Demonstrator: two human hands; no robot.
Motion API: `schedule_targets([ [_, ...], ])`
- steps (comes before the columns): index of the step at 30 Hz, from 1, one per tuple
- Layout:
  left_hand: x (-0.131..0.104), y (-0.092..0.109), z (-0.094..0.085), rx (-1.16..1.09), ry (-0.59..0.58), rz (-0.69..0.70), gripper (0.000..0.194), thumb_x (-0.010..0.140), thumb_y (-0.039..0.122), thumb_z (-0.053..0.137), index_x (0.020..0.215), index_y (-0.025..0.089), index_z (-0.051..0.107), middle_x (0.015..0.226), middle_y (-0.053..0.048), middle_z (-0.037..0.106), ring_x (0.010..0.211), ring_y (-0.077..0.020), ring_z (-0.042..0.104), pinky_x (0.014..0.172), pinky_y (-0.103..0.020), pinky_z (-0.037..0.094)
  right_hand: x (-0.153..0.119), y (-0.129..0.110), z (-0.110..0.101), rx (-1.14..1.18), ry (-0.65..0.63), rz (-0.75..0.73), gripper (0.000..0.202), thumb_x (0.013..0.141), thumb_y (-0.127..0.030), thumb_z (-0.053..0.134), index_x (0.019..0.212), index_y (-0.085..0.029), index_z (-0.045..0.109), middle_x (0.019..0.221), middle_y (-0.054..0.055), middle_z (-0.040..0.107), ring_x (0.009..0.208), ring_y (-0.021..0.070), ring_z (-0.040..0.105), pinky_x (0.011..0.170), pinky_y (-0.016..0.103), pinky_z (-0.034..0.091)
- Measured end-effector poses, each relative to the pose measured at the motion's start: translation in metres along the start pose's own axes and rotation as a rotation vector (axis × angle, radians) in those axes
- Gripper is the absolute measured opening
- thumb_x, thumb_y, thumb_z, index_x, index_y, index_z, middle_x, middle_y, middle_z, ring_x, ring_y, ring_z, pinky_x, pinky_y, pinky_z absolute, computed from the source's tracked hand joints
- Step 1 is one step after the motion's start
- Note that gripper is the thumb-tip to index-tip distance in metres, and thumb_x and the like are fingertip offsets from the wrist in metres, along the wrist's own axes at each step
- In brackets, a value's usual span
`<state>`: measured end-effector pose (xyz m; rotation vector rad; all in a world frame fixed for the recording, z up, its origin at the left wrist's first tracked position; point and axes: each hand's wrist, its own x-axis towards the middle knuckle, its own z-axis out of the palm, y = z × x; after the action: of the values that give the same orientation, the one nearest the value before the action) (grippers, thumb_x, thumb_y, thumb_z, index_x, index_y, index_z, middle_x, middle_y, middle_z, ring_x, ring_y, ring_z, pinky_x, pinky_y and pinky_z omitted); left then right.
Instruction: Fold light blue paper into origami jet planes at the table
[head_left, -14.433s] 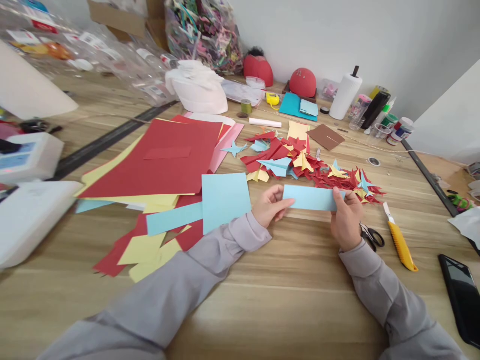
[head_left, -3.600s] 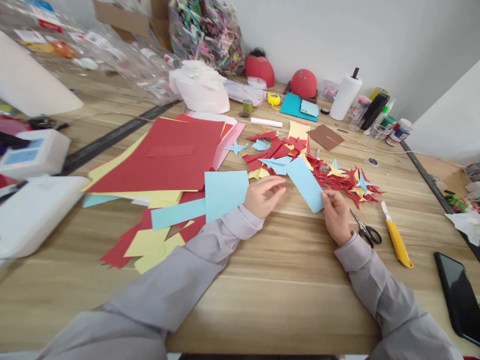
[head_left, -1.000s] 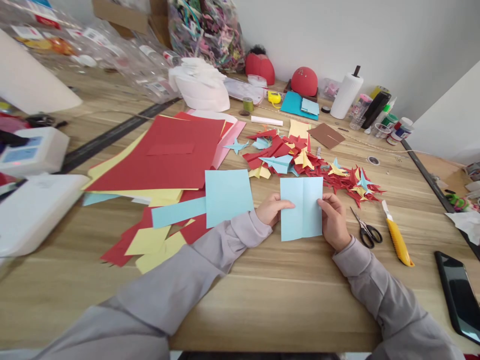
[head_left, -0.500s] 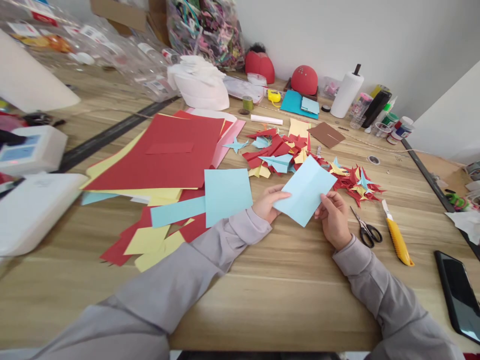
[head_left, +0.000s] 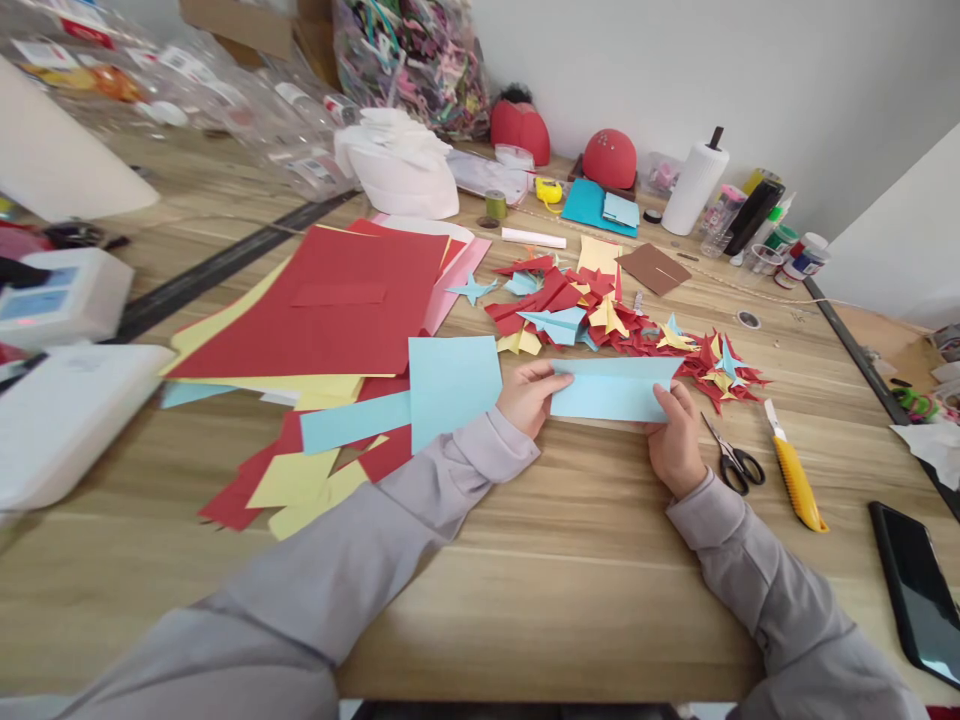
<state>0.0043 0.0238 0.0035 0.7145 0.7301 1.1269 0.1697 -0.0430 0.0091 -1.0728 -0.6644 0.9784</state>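
A light blue paper (head_left: 611,392) with a lengthwise crease is stretched level between my two hands above the wooden table. My left hand (head_left: 527,397) pinches its left end, thumb on top. At the right end, my right hand (head_left: 675,440) grips the sheet between thumb and fingers. Another light blue sheet (head_left: 454,385) lies flat beside my left hand, overlapping a blue strip (head_left: 356,422). Beyond the held paper are folded red, yellow and blue paper pieces (head_left: 553,325) in a heap.
Black-handled scissors (head_left: 731,462), a yellow cutter (head_left: 796,480) and a phone (head_left: 919,585) lie on the right. Large red sheets (head_left: 352,340) are stacked at the left. Bottles and jars (head_left: 802,262) stand at the back right.
The held blue paper has turned from a tilted position to level and now looks narrower front to back. Both hands still grip it and have shifted slightly.
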Motion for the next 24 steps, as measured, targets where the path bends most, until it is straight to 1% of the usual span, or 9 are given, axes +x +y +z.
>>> schedule_targets([
  [4, 0.004, 0.007, -0.004, 0.043, 0.027, -0.038, 0.022, 0.046, 0.019, 0.075, 0.066, 0.012, 0.071, 0.055, -0.001, 0.065, 0.05, -0.0135, 0.058, 0.051, -0.024, 0.045, 0.003, -0.002, -0.003, -0.064, -0.012, -0.066, 0.018, 0.069, -0.029, 0.066, 0.083, -0.023, 0.055, 0.076, -0.003, 0.062, 0.068, 0.0142, 0.057, 0.061, 0.027, 0.046],
  [6, 0.005, 0.012, -0.004, 0.031, 0.036, -0.048, 0.022, 0.047, 0.017, 0.074, 0.068, 0.011, 0.07, 0.056, -0.001, 0.065, 0.05, -0.0124, 0.057, 0.051, -0.023, 0.045, 0.002, -0.001, -0.003, -0.083, -0.043, -0.046, 0.018, 0.068, -0.027, 0.068, 0.08, -0.023, 0.056, 0.07, -0.004, 0.059, 0.062, 0.0126, 0.054, 0.056, 0.025, 0.044],
  [8, 0.004, 0.017, -0.003, -0.034, 0.024, -0.051, 0.023, 0.052, 0.019, 0.072, 0.074, 0.012, 0.069, 0.063, -0.002, 0.067, 0.058, -0.014, 0.06, 0.056, -0.024, 0.048, 0.001, 0.001, -0.003, -0.105, -0.056, -0.02, 0.017, 0.067, -0.025, 0.069, 0.075, -0.022, 0.055, 0.064, -0.006, 0.056, 0.055, 0.0104, 0.049, 0.051, 0.023, 0.04],
  [12, -0.001, 0.026, -0.004, -0.217, -0.145, -0.081, 0.028, 0.065, 0.029, 0.061, 0.089, 0.015, 0.067, 0.087, -0.006, 0.069, 0.084, -0.0227, 0.064, 0.074, -0.036, 0.052, 0.0, 0.002, -0.001, -0.125, -0.035, 0.033, 0.019, 0.064, -0.026, 0.069, 0.072, -0.021, 0.053, 0.06, -0.007, 0.053, 0.051, 0.0085, 0.045, 0.045, 0.021, 0.037],
  [14, -0.003, 0.025, -0.005, -0.256, -0.243, -0.107, 0.033, 0.063, 0.028, 0.058, 0.092, 0.014, 0.066, 0.092, -0.009, 0.069, 0.09, -0.0258, 0.063, 0.078, -0.041, 0.051, 0.001, 0.001, 0.0, -0.1, -0.026, 0.082, 0.021, 0.062, -0.025, 0.07, 0.073, -0.021, 0.053, 0.06, -0.007, 0.053, 0.05, 0.0089, 0.046, 0.044, 0.022, 0.039],
  [16, -0.004, 0.022, -0.005, -0.233, -0.284, -0.117, 0.034, 0.06, 0.023, 0.06, 0.092, 0.014, 0.066, 0.094, -0.01, 0.069, 0.089, -0.0264, 0.063, 0.077, -0.041, 0.051, 0.001, 0.0, 0.001, -0.083, -0.039, 0.124, 0.023, 0.061, -0.026, 0.071, 0.075, -0.02, 0.053, 0.062, -0.006, 0.055, 0.05, 0.0098, 0.048, 0.043, 0.023, 0.041],
  [19, -0.004, 0.015, -0.003, -0.109, -0.231, -0.092, 0.029, 0.058, 0.016, 0.068, 0.086, 0.013, 0.067, 0.082, -0.008, 0.069, 0.078, -0.022, 0.064, 0.071, -0.037, 0.052, 0.0, -0.001, -0.001, -0.12, -0.11, 0.138, 0.022, 0.061, -0.025, 0.072, 0.074, -0.02, 0.054, 0.062, -0.006, 0.057, 0.048, 0.01, 0.05, 0.042, 0.023, 0.042],
  [21, -0.004, 0.011, -0.002, -0.043, -0.161, -0.06, 0.024, 0.058, 0.02, 0.075, 0.08, 0.013, 0.068, 0.071, -0.005, 0.068, 0.069, -0.0183, 0.064, 0.067, -0.033, 0.051, -0.002, 0.0, -0.003, -0.16, -0.199, 0.143, 0.021, 0.063, -0.027, 0.072, 0.072, -0.02, 0.055, 0.062, -0.005, 0.057, 0.049, 0.0099, 0.052, 0.044, 0.023, 0.044],
  [24, -0.003, 0.007, -0.001, 0.0, -0.091, -0.033, 0.027, 0.053, 0.029, 0.08, 0.07, 0.012, 0.068, 0.064, -0.005, 0.066, 0.061, -0.016, 0.061, 0.061, -0.031, 0.05, -0.003, 0.002, -0.006, -0.19, -0.309, 0.133, 0.017, 0.071, -0.033, 0.067, 0.07, -0.02, 0.057, 0.06, -0.004, 0.057, 0.052, 0.0099, 0.054, 0.049, 0.023, 0.046],
])
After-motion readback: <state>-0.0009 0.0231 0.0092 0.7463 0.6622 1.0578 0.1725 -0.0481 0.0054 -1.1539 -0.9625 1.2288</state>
